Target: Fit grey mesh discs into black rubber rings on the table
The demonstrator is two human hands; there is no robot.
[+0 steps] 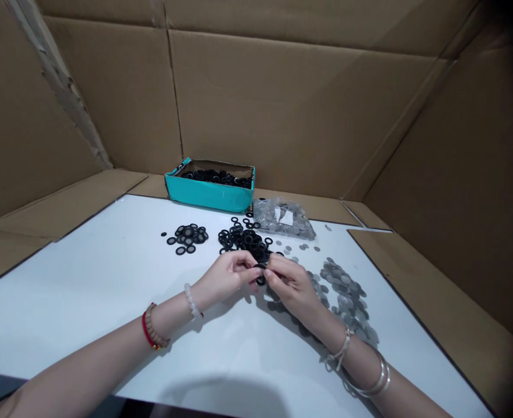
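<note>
At the left of the white counter [95, 302], toward the far side, lies a small heap of filled rings [190, 235], black rims with grey centres; these look like the finished share. A small black piece [163, 234] sits just left of them. Farther back stands a turquoise box [208, 194], open at the top and holding a great many black rings [217, 176], well below a full load at the back wall.

Near the middle, the left hand [229, 275] has its grip closed, thumb and fingers pinching a black ring [260, 266]. Whether a disc is already seated in it cannot be told. Just beyond the hands is a loose pile of rings [242, 237], larger than the finished heap.

The right hand [292, 283] meets the left at that same ring, its thumb and forefinger pinched on the edge. Behind it, right of the box, lies a clear plastic bag [297, 225] packed with grey discs and bearing a white label. Farther right, many loose grey discs [347, 293] spread across the counter, partly under the right arm. Judging by these stocks, most of the work remains.
</note>
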